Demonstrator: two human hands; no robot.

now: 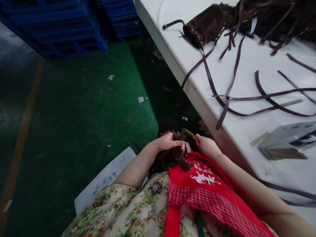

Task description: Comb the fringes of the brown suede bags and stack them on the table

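Note:
My left hand [168, 142] lies over a bundle of dark brown fringe [172, 157] on my lap, fingers pressed around its top. My right hand [206, 145] is closed on a yellowish comb [188, 132] whose teeth meet the far end of the fringe. Both hands sit just below the edge of the white table [249, 131]. A red apron [207, 191] covers my lap under the fringe.
On the table lie a brown suede pouch [206, 24], a heap of fringed brown material [276, 16], several loose brown straps [247, 98] and a grey metal block [287, 140]. Blue pallets [56, 26] stand on the green floor [81, 105]. A white sheet [106, 179] lies beside my leg.

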